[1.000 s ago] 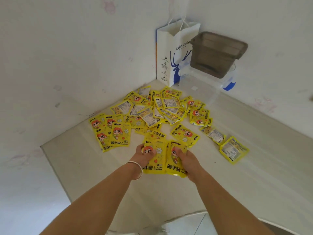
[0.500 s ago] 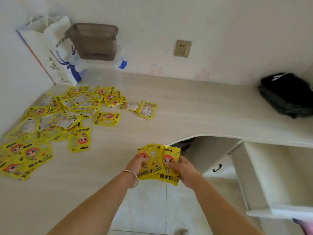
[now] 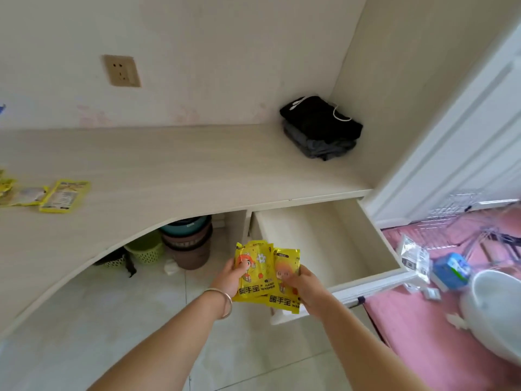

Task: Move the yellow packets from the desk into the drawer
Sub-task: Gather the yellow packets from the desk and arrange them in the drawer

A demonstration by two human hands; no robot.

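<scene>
Both hands hold a small stack of yellow packets (image 3: 263,273) with a cartoon figure printed on them, in the air over the floor just left of the open white drawer (image 3: 324,238). My left hand (image 3: 229,277) grips the stack's left side and my right hand (image 3: 303,286) grips its right side. The drawer stands pulled out under the desk's right end and looks empty inside. A few more yellow packets (image 3: 63,196) lie on the desk (image 3: 180,170) at the far left edge of the view.
A folded pile of black and grey clothes (image 3: 320,128) sits in the desk's back right corner. Stacked basins and a green basket (image 3: 146,251) stand under the desk. On the right are a pink mat, a white bowl (image 3: 496,314), a blue box and a white door.
My view has swung right from the pile of packets to the open drawer. Both hands have carried the stack off the desk toward the drawer's left side.
</scene>
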